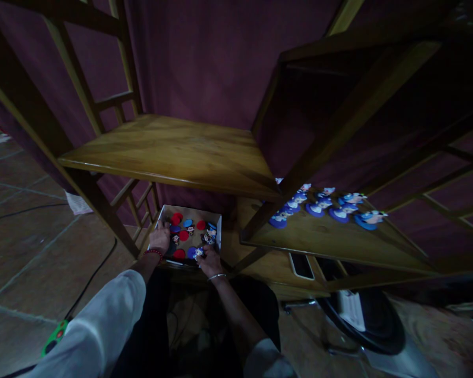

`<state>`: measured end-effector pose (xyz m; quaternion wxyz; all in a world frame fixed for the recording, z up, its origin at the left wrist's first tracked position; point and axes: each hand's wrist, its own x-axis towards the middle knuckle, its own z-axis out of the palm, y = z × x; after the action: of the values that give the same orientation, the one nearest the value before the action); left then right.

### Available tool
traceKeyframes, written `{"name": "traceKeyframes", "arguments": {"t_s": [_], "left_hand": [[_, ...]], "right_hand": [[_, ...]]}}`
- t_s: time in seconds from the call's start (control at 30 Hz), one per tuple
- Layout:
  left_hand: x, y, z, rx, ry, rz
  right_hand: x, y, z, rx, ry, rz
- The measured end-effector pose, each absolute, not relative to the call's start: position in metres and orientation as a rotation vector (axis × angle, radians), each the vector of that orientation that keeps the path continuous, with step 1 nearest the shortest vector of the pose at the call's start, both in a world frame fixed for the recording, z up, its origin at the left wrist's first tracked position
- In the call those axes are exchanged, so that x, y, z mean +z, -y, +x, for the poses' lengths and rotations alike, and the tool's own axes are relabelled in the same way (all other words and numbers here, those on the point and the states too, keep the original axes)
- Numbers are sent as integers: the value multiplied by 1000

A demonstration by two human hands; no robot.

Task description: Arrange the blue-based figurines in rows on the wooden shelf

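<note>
A shallow cardboard box (219,231) sits on the low shelf, holding small figurines and several red, blue and purple round bases (184,235). My left hand (160,239), with a red bead bracelet at the wrist, is closed over the box's left rim; its fingertips are hard to make out. Inside the front right of the box, my right hand (211,260) pinches a small white-and-purple figurine (198,252) beside a purple base. Other dark-haired figurines (189,229) lie among the bases.
On the shelf to the right stand several finished-looking figurines (315,208) on purple and blue bases. A phone (301,265) lies below them. A bare wooden shelf board (169,152) overhangs the box. A black round stool (378,320) and a green power strip (55,336) flank me.
</note>
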<state>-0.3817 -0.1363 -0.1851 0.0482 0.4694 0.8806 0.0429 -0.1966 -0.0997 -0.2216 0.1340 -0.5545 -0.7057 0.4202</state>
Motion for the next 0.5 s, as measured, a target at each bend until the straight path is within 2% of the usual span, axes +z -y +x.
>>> {"name": "traceKeyframes", "arguments": {"t_s": [0.2, 0.5], "left_hand": [[-189, 143, -387, 235, -2625, 1306], [-211, 147, -398, 785, -2406, 1148]], "right_hand": [[-219, 102, -197, 1222, 2053, -1582], [-224, 101, -197, 1306, 1986, -1584]]}}
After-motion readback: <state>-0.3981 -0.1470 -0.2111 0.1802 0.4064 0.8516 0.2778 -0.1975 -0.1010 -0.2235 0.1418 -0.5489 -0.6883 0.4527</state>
